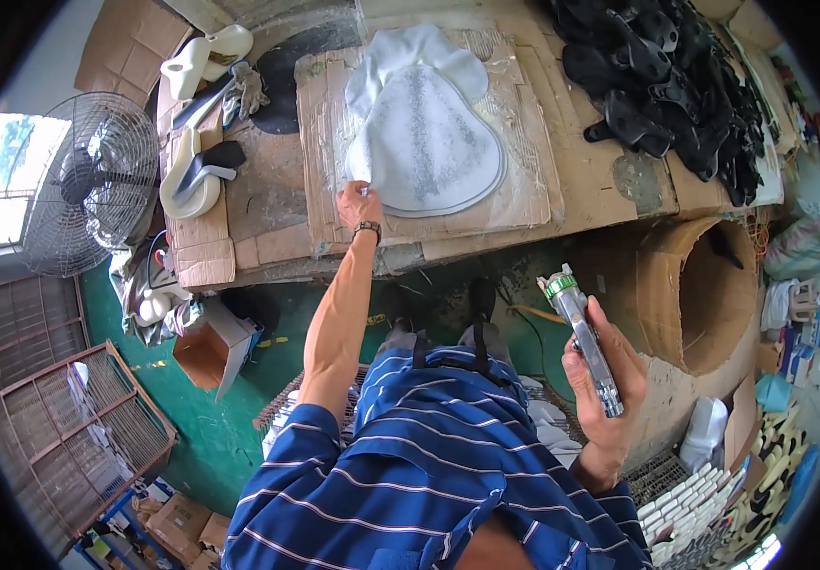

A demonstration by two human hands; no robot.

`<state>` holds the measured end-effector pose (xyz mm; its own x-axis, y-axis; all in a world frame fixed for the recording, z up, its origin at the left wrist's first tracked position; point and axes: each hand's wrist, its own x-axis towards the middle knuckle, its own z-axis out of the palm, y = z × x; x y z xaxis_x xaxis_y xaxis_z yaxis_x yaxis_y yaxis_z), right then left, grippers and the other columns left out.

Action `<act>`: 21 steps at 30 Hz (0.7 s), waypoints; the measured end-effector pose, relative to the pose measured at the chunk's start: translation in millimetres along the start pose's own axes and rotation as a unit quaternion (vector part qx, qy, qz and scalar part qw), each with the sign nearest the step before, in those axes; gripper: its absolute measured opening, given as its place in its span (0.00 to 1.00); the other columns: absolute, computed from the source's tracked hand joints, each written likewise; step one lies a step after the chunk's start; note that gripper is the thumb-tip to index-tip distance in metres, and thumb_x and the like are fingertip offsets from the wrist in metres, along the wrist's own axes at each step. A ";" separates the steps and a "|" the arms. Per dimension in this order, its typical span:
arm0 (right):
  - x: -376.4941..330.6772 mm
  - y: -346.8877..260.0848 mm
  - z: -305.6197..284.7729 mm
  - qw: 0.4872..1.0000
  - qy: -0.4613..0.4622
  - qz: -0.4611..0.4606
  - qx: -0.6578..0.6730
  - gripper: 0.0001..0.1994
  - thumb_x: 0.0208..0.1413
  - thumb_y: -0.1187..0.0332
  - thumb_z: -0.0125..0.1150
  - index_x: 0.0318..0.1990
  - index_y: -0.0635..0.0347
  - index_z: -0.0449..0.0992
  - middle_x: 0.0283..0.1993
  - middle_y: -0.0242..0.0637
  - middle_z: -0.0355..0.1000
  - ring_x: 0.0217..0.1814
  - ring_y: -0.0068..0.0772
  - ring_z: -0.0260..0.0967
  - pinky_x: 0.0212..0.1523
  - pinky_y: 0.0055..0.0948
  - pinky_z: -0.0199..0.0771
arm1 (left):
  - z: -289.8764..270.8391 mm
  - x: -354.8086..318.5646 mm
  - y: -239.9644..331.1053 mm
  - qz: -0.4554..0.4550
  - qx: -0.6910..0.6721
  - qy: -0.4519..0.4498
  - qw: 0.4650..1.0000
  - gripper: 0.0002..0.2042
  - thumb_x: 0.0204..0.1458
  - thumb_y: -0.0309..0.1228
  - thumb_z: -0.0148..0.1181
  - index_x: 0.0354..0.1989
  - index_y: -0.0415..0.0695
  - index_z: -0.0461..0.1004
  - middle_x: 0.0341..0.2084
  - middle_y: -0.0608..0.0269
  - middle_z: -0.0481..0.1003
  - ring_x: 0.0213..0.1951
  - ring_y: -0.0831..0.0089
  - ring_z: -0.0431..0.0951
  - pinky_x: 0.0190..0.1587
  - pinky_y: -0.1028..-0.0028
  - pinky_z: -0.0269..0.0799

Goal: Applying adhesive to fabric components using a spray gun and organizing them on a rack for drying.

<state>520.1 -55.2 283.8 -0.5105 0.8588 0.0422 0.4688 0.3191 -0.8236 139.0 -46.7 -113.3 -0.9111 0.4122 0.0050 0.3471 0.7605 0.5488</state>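
Observation:
On the cardboard-covered bench lies a rounded pad (pixel 429 142), broad at the near end, with a pale, grey-speckled face. White fabric (pixel 416 59) bunches loosely around its far end. My left hand (pixel 360 202) pinches the white edge at the pad's near left side, its fingers closed. Away from the bench, to the right, my right hand (pixel 609 380) is wrapped around a grey hand tool (pixel 583 328) with a green collar and a metallic head. The tool's head points up and left, clear of the pad; its exact kind I cannot make out.
Several black moulded parts (pixel 657 76) are heaped at the far right of the bench. White curved parts (pixel 191 180) and a glove (pixel 244 95) lie at its left. A caged fan (pixel 92 180) stands farther left. A large cardboard tube (pixel 661 294) sits below the bench's right side.

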 end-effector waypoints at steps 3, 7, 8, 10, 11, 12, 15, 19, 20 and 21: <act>3.2 0.8 -1.0 1.000 -0.014 -0.019 0.014 0.25 0.61 0.75 0.67 0.65 0.68 0.74 0.43 0.43 0.79 0.41 0.27 0.77 0.42 0.25 0.77 | 15.5 19.7 -17.3 -0.327 -0.462 0.013 0.824 0.12 0.47 0.17 0.64 0.42 0.35 0.76 0.34 0.55 0.79 0.26 0.60 0.80 0.32 0.63 0.83; 0.4 11.3 -3.3 0.999 -0.007 0.033 0.034 0.25 0.58 0.77 0.69 0.64 0.65 0.75 0.42 0.47 0.79 0.40 0.36 0.79 0.42 0.30 0.77 | 35.6 25.9 16.9 -0.420 -0.713 -0.147 0.541 0.08 0.52 0.17 0.58 0.40 0.38 0.71 0.31 0.60 0.76 0.28 0.64 0.76 0.49 0.61 0.80; -0.3 13.7 -3.2 0.999 -0.005 0.030 0.030 0.25 0.58 0.77 0.69 0.64 0.65 0.75 0.42 0.47 0.79 0.40 0.36 0.79 0.42 0.30 0.77 | 40.3 32.9 21.6 -0.418 -0.717 -0.149 0.538 0.08 0.52 0.17 0.58 0.40 0.38 0.71 0.31 0.60 0.76 0.28 0.64 0.76 0.49 0.61 0.80; 0.4 11.6 -3.4 0.995 -0.027 0.038 0.087 0.24 0.58 0.76 0.69 0.63 0.66 0.76 0.43 0.46 0.80 0.40 0.34 0.79 0.43 0.29 0.77 | 25.2 70.3 -21.7 -0.037 -0.849 -0.390 0.353 0.07 0.50 0.22 0.59 0.37 0.43 0.71 0.34 0.59 0.75 0.34 0.65 0.75 0.49 0.60 0.80; 0.5 17.5 -1.7 0.994 -0.036 0.041 0.092 0.23 0.58 0.75 0.69 0.62 0.67 0.76 0.43 0.45 0.80 0.40 0.33 0.79 0.43 0.28 0.77 | 16.5 76.3 -21.8 -0.032 -0.853 -0.382 0.353 0.07 0.50 0.22 0.59 0.37 0.43 0.71 0.34 0.59 0.75 0.34 0.65 0.75 0.49 0.60 0.80; 0.9 24.0 -0.8 0.993 -0.056 0.041 0.093 0.24 0.58 0.75 0.70 0.63 0.67 0.76 0.44 0.46 0.81 0.40 0.33 0.79 0.44 0.29 0.77 | 0.6 80.7 -15.6 -0.012 -0.869 -0.378 0.318 0.10 0.48 0.23 0.58 0.40 0.42 0.73 0.39 0.57 0.76 0.39 0.62 0.76 0.51 0.57 0.79; 1.7 42.9 -5.3 0.993 -0.064 0.055 0.088 0.24 0.57 0.76 0.70 0.63 0.67 0.76 0.45 0.46 0.81 0.41 0.34 0.79 0.44 0.30 0.77 | -81.2 15.3 116.6 -0.063 -0.887 -0.293 0.351 0.19 0.44 0.26 0.55 0.48 0.39 0.75 0.47 0.53 0.78 0.48 0.57 0.79 0.57 0.52 0.76; 9.5 49.6 -3.8 0.980 -0.176 -0.027 0.087 0.25 0.57 0.77 0.69 0.63 0.67 0.75 0.45 0.48 0.81 0.41 0.33 0.78 0.44 0.27 0.77 | -239.9 -69.0 117.9 -0.073 -0.891 -0.116 0.433 0.32 0.43 0.29 0.52 0.62 0.35 0.71 0.58 0.49 0.76 0.58 0.49 0.78 0.65 0.46 0.69; 10.1 48.9 -6.1 0.971 -0.213 -0.049 0.098 0.25 0.57 0.77 0.69 0.63 0.67 0.75 0.45 0.48 0.81 0.41 0.33 0.78 0.44 0.27 0.77 | -256.7 -94.4 105.0 -0.083 -0.898 -0.089 0.423 0.33 0.42 0.29 0.53 0.63 0.35 0.70 0.58 0.49 0.76 0.58 0.49 0.78 0.65 0.46 0.70; 11.1 50.8 -8.8 0.969 -0.234 -0.032 0.073 0.25 0.58 0.77 0.68 0.64 0.68 0.75 0.45 0.46 0.80 0.41 0.31 0.77 0.44 0.26 0.76 | -265.1 -118.4 95.3 -0.089 -0.905 -0.056 0.413 0.35 0.41 0.29 0.53 0.64 0.36 0.69 0.57 0.49 0.76 0.57 0.49 0.78 0.64 0.47 0.72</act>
<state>544.6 -25.9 247.4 -0.8223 0.5524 -0.1368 0.3355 0.2764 -0.9006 221.0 -156.0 160.0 -0.8347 0.5289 -0.1533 -0.5505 -0.7936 0.2591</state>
